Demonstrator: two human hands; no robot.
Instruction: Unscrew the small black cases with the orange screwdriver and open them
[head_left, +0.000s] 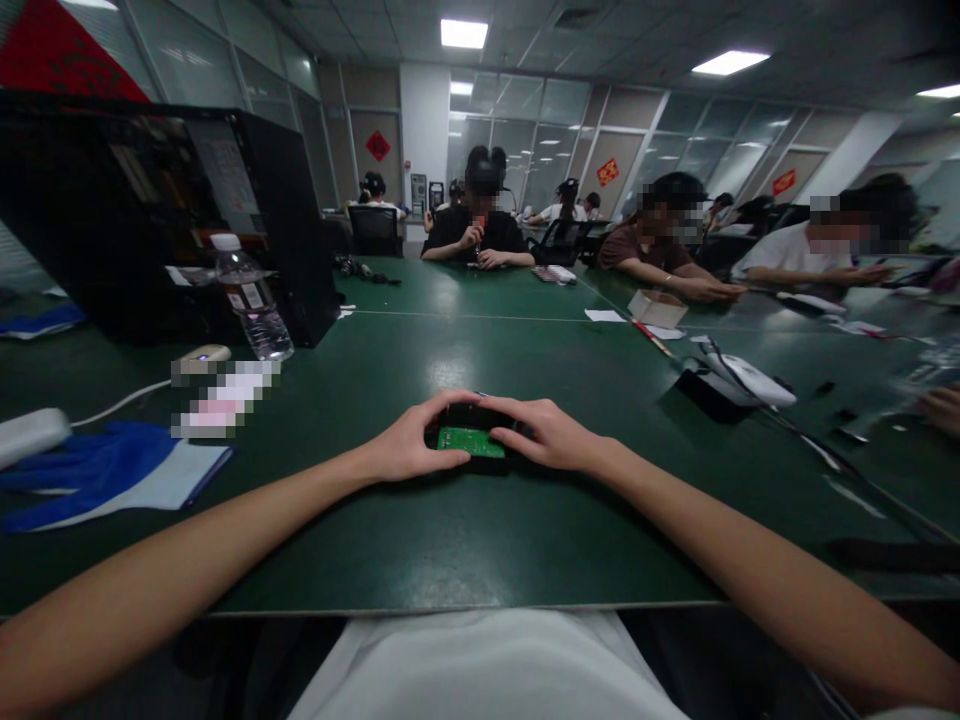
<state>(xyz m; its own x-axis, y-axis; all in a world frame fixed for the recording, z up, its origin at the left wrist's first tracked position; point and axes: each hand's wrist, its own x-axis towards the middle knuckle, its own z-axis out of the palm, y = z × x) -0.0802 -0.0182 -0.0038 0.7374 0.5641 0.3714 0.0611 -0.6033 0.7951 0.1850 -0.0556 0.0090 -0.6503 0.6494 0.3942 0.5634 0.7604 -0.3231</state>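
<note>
A small green circuit board (472, 443) sits in front of me, in or against a dark, box-like casing (480, 412) whose exact shape is hard to make out. My left hand (416, 435) curves around the left side, its thumb along the board's lower edge and its fingers behind the casing. From the right, my right hand (544, 428) wraps the other side, with the thumb at the board's upper right corner. The fingertips of both hands meet at the far edge of the casing.
On the green table (405, 540), a blue-and-white glove (142, 470) and a water bottle (251, 297) lie left, beside a black computer case (289, 220). Rightward are a white device (746, 378) with cables and an open cardboard box (658, 308). Several people sit beyond.
</note>
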